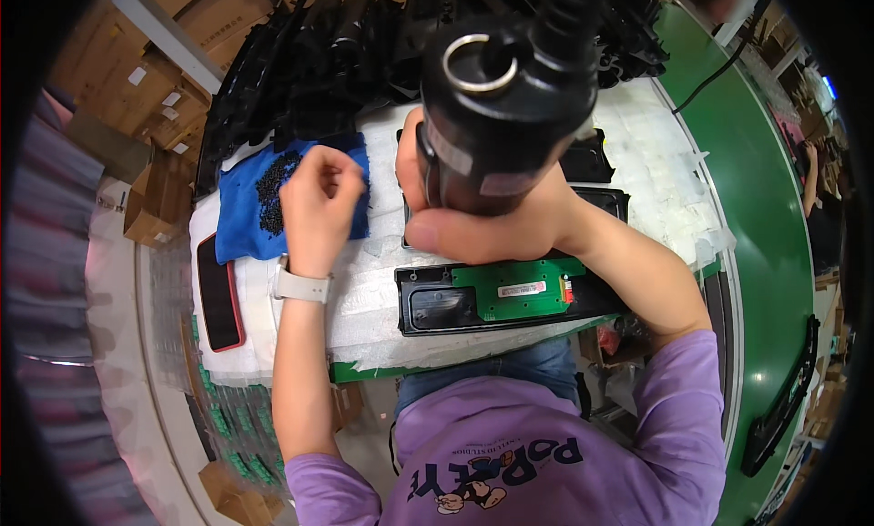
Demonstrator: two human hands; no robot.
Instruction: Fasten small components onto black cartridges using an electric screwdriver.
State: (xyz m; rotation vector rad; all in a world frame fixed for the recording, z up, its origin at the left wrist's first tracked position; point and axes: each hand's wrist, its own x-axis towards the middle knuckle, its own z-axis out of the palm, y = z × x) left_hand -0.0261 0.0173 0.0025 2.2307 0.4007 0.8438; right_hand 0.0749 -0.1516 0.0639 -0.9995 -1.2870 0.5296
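My right hand grips a large black electric screwdriver with a metal ring on its top end; its tip is hidden below. Over the blue cloth, my left hand has its fingers curled together, and whatever they may hold does not show. Beside those fingers lies a pile of small black screws. Close to my body, a long black plastic housing carries a green circuit board with a white label. More black housings lie behind it, partly covered by my right hand and the screwdriver.
Long black plastic parts are heaped along the far side of the white padded table. A phone with a red edge lies at the left. To the right runs a green surface with a black strip on it.
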